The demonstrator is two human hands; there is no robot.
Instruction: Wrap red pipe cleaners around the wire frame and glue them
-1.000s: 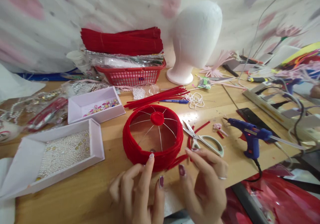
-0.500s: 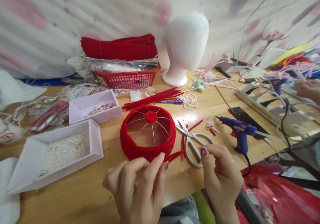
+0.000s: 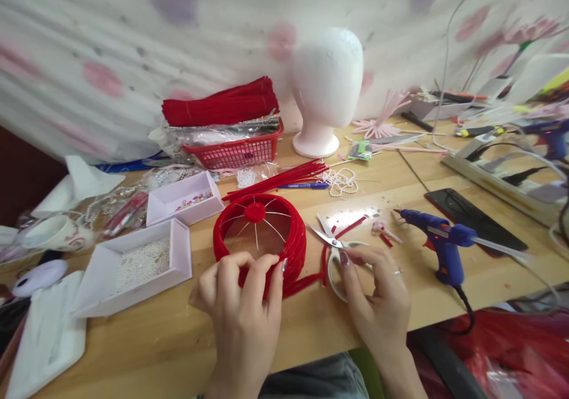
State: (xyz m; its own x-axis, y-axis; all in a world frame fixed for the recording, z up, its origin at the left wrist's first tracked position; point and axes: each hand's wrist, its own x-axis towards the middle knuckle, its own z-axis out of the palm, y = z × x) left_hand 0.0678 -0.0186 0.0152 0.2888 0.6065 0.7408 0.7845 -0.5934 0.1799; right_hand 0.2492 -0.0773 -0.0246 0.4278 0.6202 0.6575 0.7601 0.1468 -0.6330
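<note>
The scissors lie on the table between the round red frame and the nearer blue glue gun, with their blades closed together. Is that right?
Not quite: the blades are open, their tips apart, as the head view shows. The scissors do lie on the table between the round red frame and the nearer blue glue gun.

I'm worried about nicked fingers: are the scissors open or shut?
Open: the scissors, partly hidden behind the right hand, show two blades spread, their tips apart.

Scissors (image 3: 331,242) lie between frame (image 3: 296,251) and glue gun (image 3: 446,239), seemingly below right hand (image 3: 377,289).
</note>
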